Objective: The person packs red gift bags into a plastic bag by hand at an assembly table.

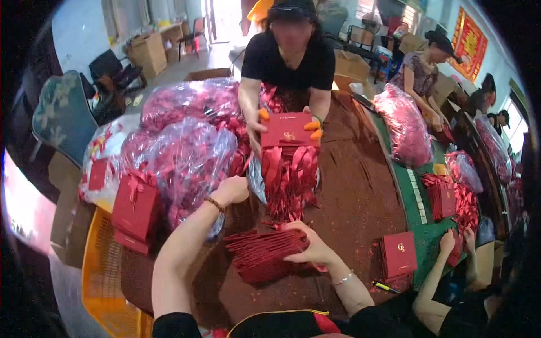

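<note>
My right hand point(307, 243) is closed round the end of a thick stack of flat red paper gift bags point(265, 256), tilted on the brown table cover just in front of me. Beyond the stack, my left hand point(234, 190) reaches out beside the clear plastic sacks, its fingers curled into a fist. A red ribbon runs close above it; whether the fist holds anything is hidden. Across the table, a co-worker with orange finger covers grips another stack of red gift bags point(287, 128), and many loose red ribbons point(290, 174) hang from it.
Clear plastic sacks point(180, 146) of red ribbon pile up at the left. Upright red bags point(135, 208) stand before them, above an orange crate point(104, 276). To the right lie more red bags point(399, 254) and a yellow marker point(385, 287). Other people work along the green-topped table point(420, 225).
</note>
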{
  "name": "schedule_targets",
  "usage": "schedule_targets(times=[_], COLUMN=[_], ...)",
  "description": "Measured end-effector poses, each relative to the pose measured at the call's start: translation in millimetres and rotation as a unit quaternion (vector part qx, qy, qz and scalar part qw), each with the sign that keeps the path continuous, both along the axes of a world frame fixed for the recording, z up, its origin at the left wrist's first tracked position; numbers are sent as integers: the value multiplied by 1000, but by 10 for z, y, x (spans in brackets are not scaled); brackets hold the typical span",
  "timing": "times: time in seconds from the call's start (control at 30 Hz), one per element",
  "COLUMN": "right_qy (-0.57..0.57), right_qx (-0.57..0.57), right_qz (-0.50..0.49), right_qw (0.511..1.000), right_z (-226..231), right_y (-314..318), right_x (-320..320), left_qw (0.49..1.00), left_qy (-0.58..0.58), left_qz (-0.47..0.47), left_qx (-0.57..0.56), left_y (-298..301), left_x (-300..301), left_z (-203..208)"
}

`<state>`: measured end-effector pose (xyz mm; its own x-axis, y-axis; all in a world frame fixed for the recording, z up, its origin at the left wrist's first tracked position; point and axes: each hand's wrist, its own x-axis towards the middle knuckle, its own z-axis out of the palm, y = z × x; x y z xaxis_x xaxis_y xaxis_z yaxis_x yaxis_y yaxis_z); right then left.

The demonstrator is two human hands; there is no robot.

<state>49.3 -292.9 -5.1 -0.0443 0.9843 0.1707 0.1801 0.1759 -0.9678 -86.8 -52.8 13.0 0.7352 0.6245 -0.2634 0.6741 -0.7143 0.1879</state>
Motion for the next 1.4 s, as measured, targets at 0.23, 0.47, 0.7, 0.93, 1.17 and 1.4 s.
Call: schedule_targets(times=[0.23, 0.47, 0.7, 0.93, 1.17, 1.4], right_qy=[8, 43, 108, 56, -4, -177], right_qx=[2, 8, -39, -16, 12, 51], right_qz=[-21, -10, -9, -24, -24, 8], right_qw=[1000, 999, 993, 998, 1000, 983], right_z=[32, 42, 58, -5, -17, 0], right_y=[5, 58, 20, 39, -1, -143], right_x=[16, -15, -72, -26, -12, 36], left_qw=[995, 888, 735, 563, 788, 736], left_qy=[-90, -346, -551, -663, -547, -605], left_qz=[-15, 61, 205, 61, 48, 96], left_qx=[-39, -296, -339, -490, -278, -288], left_y=[-257, -617, -1091, -1437, -1699, -1851], left_x=[-166, -1026, -1114, -1025, -1122, -937], left_z=[126, -870, -649, -282, -323, -542])
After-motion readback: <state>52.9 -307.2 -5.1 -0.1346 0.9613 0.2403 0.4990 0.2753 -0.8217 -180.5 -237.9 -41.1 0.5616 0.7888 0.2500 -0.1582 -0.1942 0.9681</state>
